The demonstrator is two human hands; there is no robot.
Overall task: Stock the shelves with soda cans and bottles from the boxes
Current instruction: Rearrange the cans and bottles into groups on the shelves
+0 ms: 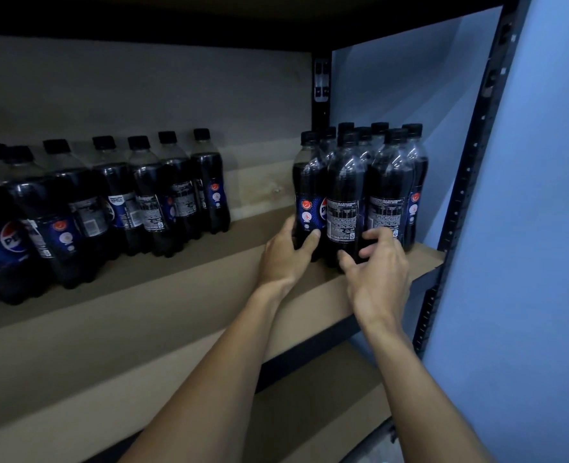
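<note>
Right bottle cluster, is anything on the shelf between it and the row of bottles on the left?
Nothing visible does. The shelf between the cluster and the left row is bare board. The left hand grips the front-left bottle; the right hand is at the base of the next bottle.

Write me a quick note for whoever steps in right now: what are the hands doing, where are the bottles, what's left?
Left hand: grips the left front bottle low down.
Right hand: thumb and fingers curl round the base of the middle front bottle.
Both bottles stand upright in the right cluster at the right end of the shelf.
Done: the left row of bottles stands further along the same shelf.
Left: probably settle these two, then fill the bare stretch between the groups. No boxes or cans are in view, so the remaining stock is unknown.
</note>
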